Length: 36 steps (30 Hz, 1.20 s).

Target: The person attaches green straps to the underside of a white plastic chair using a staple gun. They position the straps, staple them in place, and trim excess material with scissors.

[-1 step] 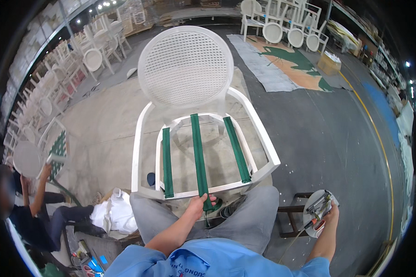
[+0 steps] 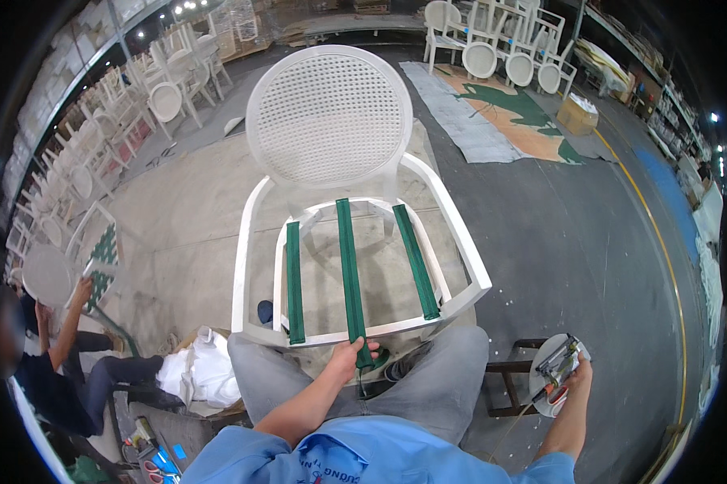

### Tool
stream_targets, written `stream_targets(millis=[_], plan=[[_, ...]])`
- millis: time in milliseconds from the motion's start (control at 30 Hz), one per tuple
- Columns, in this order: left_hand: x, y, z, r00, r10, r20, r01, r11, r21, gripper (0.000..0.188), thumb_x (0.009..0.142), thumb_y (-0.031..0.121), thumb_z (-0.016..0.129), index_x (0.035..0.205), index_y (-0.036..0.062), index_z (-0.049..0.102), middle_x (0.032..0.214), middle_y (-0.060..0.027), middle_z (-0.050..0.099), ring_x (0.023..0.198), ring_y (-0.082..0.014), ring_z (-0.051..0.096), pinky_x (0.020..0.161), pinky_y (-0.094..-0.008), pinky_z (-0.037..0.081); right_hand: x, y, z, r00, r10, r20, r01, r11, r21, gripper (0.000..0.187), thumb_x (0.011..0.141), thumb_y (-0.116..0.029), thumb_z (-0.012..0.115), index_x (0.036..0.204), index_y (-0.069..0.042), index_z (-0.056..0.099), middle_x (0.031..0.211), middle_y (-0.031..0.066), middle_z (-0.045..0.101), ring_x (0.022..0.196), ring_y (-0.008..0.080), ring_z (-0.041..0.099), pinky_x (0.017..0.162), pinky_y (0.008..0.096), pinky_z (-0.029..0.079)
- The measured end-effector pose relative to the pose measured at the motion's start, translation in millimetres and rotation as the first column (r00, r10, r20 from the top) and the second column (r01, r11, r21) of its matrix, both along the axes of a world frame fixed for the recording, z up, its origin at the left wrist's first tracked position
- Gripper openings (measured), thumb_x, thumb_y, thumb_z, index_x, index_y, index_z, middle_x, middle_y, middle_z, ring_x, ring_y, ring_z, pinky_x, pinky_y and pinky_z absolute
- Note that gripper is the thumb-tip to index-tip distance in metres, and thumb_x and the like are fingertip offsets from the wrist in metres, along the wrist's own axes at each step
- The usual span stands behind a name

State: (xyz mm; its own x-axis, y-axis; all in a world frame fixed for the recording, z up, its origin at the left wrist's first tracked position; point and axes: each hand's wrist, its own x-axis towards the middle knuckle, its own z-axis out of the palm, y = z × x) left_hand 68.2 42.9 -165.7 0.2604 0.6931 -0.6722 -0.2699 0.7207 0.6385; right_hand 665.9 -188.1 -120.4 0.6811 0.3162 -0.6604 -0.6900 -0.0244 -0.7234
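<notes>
A white armchair frame (image 2: 478,278) with a round woven back (image 2: 329,115) stands in front of me, its seat open. Three green webbing straps run front to back across the seat frame: a left strap (image 2: 295,282), a middle strap (image 2: 349,270) and a right strap (image 2: 416,262). My left hand (image 2: 349,355) is closed on the middle strap's front end, which hangs past the front rail. Off to my right, my right hand (image 2: 577,377) is curled at a staple gun (image 2: 555,367) over a small round-topped stool (image 2: 544,352). Part of its grip is hidden.
A hose (image 2: 508,425) trails from the staple gun. Red-handled scissors (image 2: 558,397) lie on the stool. At left a co-worker (image 2: 49,387) handles another chair (image 2: 97,270), beside white cloth (image 2: 198,371) and tools (image 2: 154,460). Stacked white chairs (image 2: 166,101) and a cardboard box (image 2: 578,114) stand farther off.
</notes>
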Motion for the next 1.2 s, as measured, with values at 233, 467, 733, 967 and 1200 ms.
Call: stream_targets(millis=[233, 467, 733, 967, 1200], plan=[[23.6, 12.6, -12.7, 0.998, -0.011, 0.064, 0.006, 0.997, 0.075, 0.031, 0.111, 0.022, 0.044, 0.124, -0.0038, 0.057, 0.117, -0.0193, 0.072, 0.092, -0.0297, 0.073, 0.080, -0.0429, 0.062, -14.1, -10.3, 61.4, 0.776, 0.190, 0.601, 0.068, 0.923, -0.380, 0.048, 0.098, -0.025, 0.068, 0.138, -0.002, 0.056, 0.130, 0.0150, 0.065, 0.118, 0.0330, 0.063, 0.092, 0.0482, 0.052], [-7.1, 5.0, -21.2, 0.994, -0.112, 0.010, 0.111, 0.991, 0.074, 0.034, 0.111, 0.027, 0.046, 0.125, -0.0019, 0.057, 0.118, -0.0174, 0.071, 0.096, -0.0292, 0.072, 0.088, -0.0419, 0.060, -183.0, 97.7, 95.2, 0.594, 0.444, 0.671, -0.512, 0.852, -0.110, 0.022, 0.100, -0.021, 0.067, 0.113, -0.002, 0.070, 0.096, 0.0024, 0.070, 0.088, 0.0140, 0.069, 0.077, 0.0288, 0.056], [20.3, -28.5, -14.0, 0.860, -0.496, -0.120, 0.494, 0.868, -0.046, 0.034, 0.110, 0.032, 0.051, 0.109, 0.0055, 0.073, 0.107, -0.0072, 0.076, 0.101, -0.0191, 0.070, 0.088, -0.0354, 0.054, -371.3, 223.3, -31.2, -0.233, 0.953, 0.193, -0.829, -0.091, -0.553, 0.034, 0.102, -0.033, 0.064, 0.112, -0.001, 0.072, 0.100, 0.0086, 0.075, 0.085, 0.0173, 0.069, 0.074, 0.0331, 0.054], [-14.7, -32.0, -41.9, 0.577, -0.770, -0.272, 0.751, 0.631, -0.192, 0.034, 0.105, 0.045, 0.058, 0.109, 0.0170, 0.078, 0.107, -0.0006, 0.076, 0.096, -0.0181, 0.063, 0.083, -0.0351, 0.042, -434.0, 241.3, -89.3, -0.166, 0.986, 0.024, -0.949, -0.153, -0.276, 0.038, 0.099, -0.040, 0.068, 0.107, -0.003, 0.074, 0.087, 0.0060, 0.074, 0.072, 0.0192, 0.066, 0.063, 0.0377, 0.051], [-11.0, -19.7, -51.2, 0.444, -0.718, -0.536, 0.715, 0.644, -0.270, 0.037, 0.101, 0.040, 0.065, 0.114, 0.0079, 0.077, 0.112, -0.0121, 0.075, 0.102, -0.0286, 0.070, 0.089, -0.0451, 0.053, -450.7, 235.9, -104.6, -0.407, 0.891, 0.201, -0.767, -0.213, -0.606, 0.043, 0.097, -0.040, 0.070, 0.098, 0.003, 0.074, 0.088, 0.0216, 0.073, 0.076, 0.0301, 0.070, 0.071, 0.0417, 0.055]])
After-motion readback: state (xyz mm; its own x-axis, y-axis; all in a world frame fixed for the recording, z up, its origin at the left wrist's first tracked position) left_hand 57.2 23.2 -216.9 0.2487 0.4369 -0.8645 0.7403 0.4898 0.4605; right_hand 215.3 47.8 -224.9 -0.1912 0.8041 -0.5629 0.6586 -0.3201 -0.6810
